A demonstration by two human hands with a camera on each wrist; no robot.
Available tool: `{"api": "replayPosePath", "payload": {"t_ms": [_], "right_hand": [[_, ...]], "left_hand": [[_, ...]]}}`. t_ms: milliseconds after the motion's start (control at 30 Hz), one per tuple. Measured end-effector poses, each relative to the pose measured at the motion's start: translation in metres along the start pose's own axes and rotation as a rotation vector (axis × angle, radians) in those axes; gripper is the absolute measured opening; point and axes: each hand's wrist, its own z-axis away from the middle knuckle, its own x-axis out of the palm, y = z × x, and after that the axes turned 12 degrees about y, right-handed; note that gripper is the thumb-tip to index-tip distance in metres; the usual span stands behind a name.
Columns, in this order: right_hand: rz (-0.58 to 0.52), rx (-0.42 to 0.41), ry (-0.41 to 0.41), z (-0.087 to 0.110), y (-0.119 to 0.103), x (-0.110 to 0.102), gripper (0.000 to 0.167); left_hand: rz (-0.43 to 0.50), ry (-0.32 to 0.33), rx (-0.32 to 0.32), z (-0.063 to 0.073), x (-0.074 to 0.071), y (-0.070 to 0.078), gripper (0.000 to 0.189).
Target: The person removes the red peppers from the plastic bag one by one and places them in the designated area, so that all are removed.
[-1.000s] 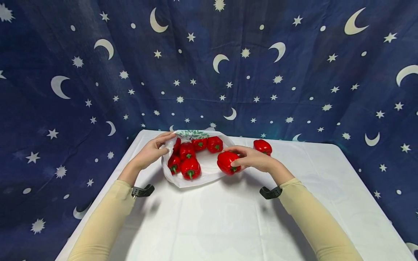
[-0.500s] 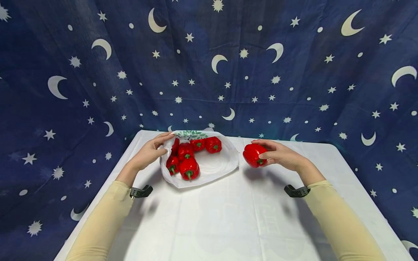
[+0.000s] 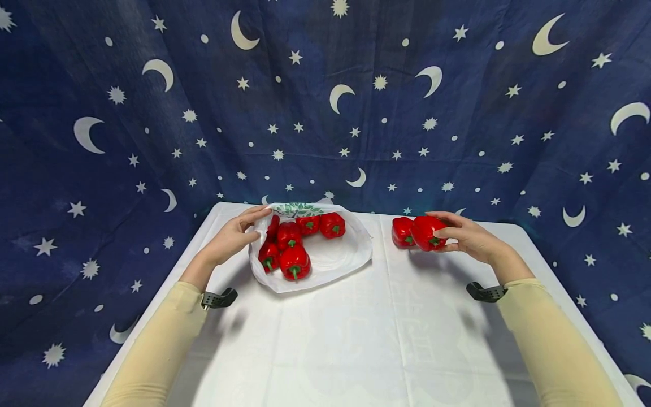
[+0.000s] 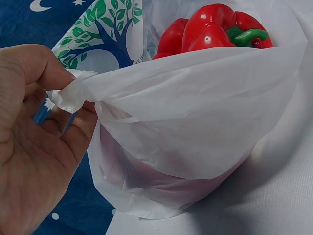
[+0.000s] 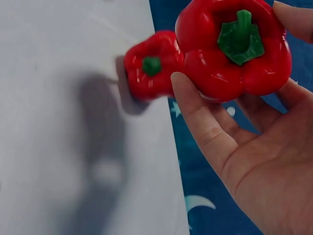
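Observation:
A white plastic bag [image 3: 351, 249] printed with a green-leaved tree lies with its mouth spread toward me, several red bell peppers [image 3: 296, 263] inside its left and back parts. My left hand [image 3: 231, 237] pinches the gathered rim of the bag; the left wrist view shows the thumb and fingers on the plastic. Over on the right, my right hand [image 3: 470, 237] grips a red bell pepper [image 5: 234, 54] with a green stem, held just above the table. Close to its left, another red bell pepper [image 3: 402, 232] rests on the table, partly overlapped by the held one.
A white cloth covers the table [image 3: 335, 339]. Behind it and at both sides hangs a dark blue curtain [image 3: 305, 113] with moons and stars. Each wrist wears a black band [image 3: 220, 298].
My right hand has carried its pepper from the bag's right edge rightward, past the loose pepper's left side to its right. My left hand stays on the bag rim.

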Motion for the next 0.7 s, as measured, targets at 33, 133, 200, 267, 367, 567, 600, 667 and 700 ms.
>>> {"api": "replayPosePath", "payload": {"t_ms": [33,133,200,267,367,567,600,667,700], "right_hand": [[0.001,0.002,0.009,-0.001,0.002,-0.002,0.079],[-0.003,0.011,0.035,-0.004,0.008,-0.009,0.077],[-0.006,0.016,0.048,-0.006,0.012,-0.012,0.077],[-0.008,0.024,0.063,-0.008,0.015,-0.015,0.077],[-0.01,0.039,0.088,-0.012,0.022,-0.018,0.076],[-0.043,0.071,0.157,-0.02,0.037,-0.025,0.076],[-0.05,0.077,0.171,-0.021,0.039,-0.026,0.076],[-0.063,0.082,0.194,-0.024,0.043,-0.027,0.076],[-0.064,0.08,0.201,-0.025,0.044,-0.028,0.077]], "left_hand": [[0.001,-0.001,-0.002,0.0,0.0,0.0,0.058],[0.008,-0.006,-0.01,0.0,0.0,0.0,0.058],[0.011,-0.007,-0.016,0.0,-0.001,-0.001,0.058],[0.012,-0.007,-0.019,0.0,-0.001,-0.001,0.058],[0.01,-0.007,-0.018,0.0,-0.001,-0.002,0.058],[-0.012,-0.005,-0.013,-0.001,-0.001,-0.002,0.058],[-0.015,-0.005,-0.012,-0.001,-0.001,-0.002,0.058],[-0.019,-0.006,-0.008,-0.001,0.0,-0.002,0.058],[-0.02,-0.006,-0.008,-0.001,0.0,-0.002,0.058]]}}
